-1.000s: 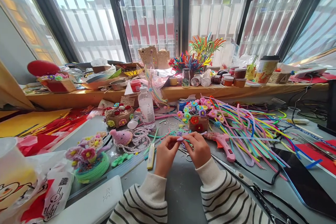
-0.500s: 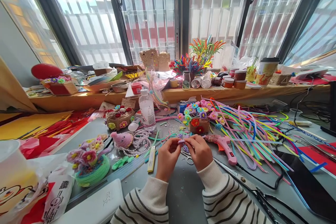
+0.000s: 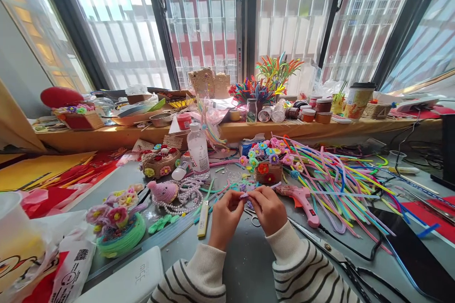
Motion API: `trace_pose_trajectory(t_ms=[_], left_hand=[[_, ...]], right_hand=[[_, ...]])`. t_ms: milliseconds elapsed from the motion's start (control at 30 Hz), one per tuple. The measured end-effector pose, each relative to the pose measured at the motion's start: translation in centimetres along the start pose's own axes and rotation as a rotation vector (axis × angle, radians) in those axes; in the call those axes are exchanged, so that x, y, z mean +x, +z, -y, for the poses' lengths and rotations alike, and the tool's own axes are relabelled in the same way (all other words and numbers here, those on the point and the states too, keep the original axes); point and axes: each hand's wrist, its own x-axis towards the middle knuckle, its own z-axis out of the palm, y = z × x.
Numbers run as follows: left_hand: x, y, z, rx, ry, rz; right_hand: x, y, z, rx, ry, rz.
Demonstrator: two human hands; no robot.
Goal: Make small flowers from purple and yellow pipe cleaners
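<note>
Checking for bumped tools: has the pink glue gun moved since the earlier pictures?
No. Judged against the flower basket, the pink glue gun lies in the same place; only the whole view has shifted slightly.

Windowsill (image 3: 163, 138): flower box (image 3: 83, 120) left, lidded cup (image 3: 357, 102) right, jars (image 3: 323, 106) just left of the cup
Table (image 3: 245, 265), left: power bank (image 3: 131, 274) before flower pot (image 3: 121, 236)
Table, middle: bottle (image 3: 198, 151) behind bead strings (image 3: 188, 195), left of flower basket (image 3: 268, 173)
Table, right: pipe cleaners (image 3: 341, 189) behind phone (image 3: 419, 255), right of glue gun (image 3: 304, 201)
</note>
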Motion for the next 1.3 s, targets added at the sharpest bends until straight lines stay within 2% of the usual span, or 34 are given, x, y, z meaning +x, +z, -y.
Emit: trace_pose_trajectory(t_ms=[167, 467, 667, 933, 1100, 1300], left_hand=[[-0.1, 0.0, 0.2, 0.003, 0.013, -0.001], [-0.2, 0.1, 0.2, -0.064, 0.019, -0.092], [-0.3, 0.1, 0.0, -0.081, 0.019, -0.081], [-0.2, -0.3, -0.7, -0.140, 0.084, -0.090], [-0.3, -0.6, -1.4, -0.034, 0.185, -0.036], [-0.6, -0.4, -1.9, -0.106, 0.163, -0.082]], right_hand=[[0.1, -0.1, 0.1, -0.046, -0.028, 0.000], [0.2, 0.0, 1.0, -0.197, -0.129, -0.080], [0.0, 0.0, 1.2, -0.193, -0.122, -0.117], [0.3, -0.5, 1.3, 0.014, -0.014, -0.118], [0.3, -0.6, 1.5, 0.189, 0.057, -0.126], [0.3, -0.6, 0.8, 0.574, 0.318, -0.194]])
